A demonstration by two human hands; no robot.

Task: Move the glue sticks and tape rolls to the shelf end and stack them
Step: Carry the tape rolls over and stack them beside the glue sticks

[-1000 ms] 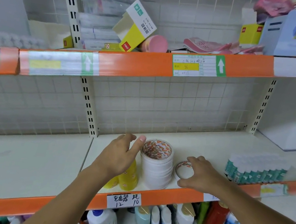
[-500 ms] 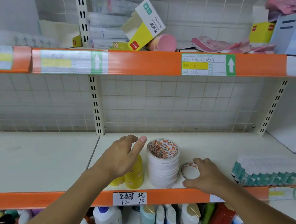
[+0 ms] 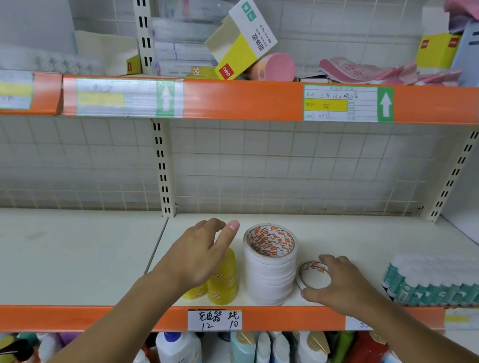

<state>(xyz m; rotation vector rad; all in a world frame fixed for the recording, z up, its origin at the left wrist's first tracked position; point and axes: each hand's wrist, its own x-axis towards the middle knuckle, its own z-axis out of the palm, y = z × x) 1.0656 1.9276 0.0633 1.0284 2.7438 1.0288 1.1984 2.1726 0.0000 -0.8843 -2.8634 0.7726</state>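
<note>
Left hand (image 3: pixel 196 256): positioned over the yellow glue sticks (image 3: pixel 222 279) at the front of the middle shelf (image 3: pixel 48 248). Fingers spread and loosely bent above the tops, thumb raised; whether they touch the sticks cannot be told.

Immediately right of the sticks, a stack of white tape rolls (image 3: pixel 268 267) stands upright, its red-and-white core open at the top.

Just right of the stack, a small tape roll (image 3: pixel 312 275) lies on the shelf. Right hand (image 3: pixel 340 287) rests at it, fingers curved round its right edge, thumb down near the orange shelf lip (image 3: pixel 304 318).

Further right, well apart, a row of green-and-white glue sticks (image 3: pixel 438 283) lies on the same shelf.

A handwritten label (image 3: pixel 214 320) is fixed to the lip below the yellow sticks.
</note>
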